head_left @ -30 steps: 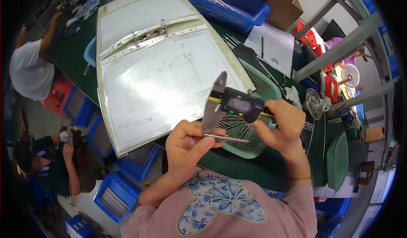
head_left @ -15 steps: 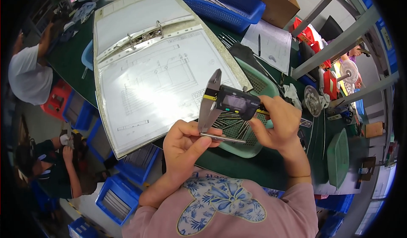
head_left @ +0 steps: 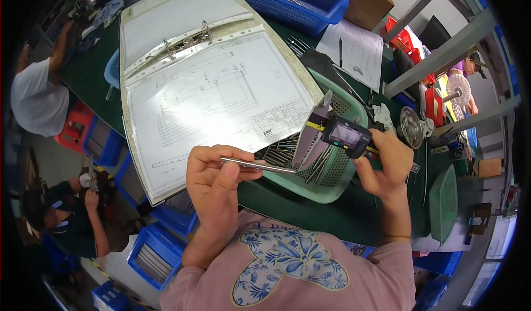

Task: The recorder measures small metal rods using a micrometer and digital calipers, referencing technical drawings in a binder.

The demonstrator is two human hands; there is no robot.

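Observation:
Between the thumb and fingers of my left hand [head_left: 213,186] lies a thin metal rod [head_left: 265,166], pointing to the right and slightly down. My right hand [head_left: 386,164] grips a digital caliper [head_left: 345,136] by its slide end, with the display facing up. The caliper's jaws [head_left: 310,136] hang over a green perforated basket [head_left: 326,192], apart from the rod's middle and near its right end; I cannot tell if they touch it. Several similar metal pins [head_left: 282,151] lie in the basket. Behind my left hand rests an open ring binder [head_left: 221,98] with a technical drawing.
A blue basket [head_left: 293,6] with long rods stands at the back, beside a cardboard box [head_left: 368,4]. Papers with a pen [head_left: 341,52] lie right of it. A metal bowl [head_left: 409,127] and grey rack posts [head_left: 442,51] are on the right. Other people sit at left.
My left hand has moved left with the rod, and the rod has come away from the caliper's jaws. My right hand has shifted right with the caliper.

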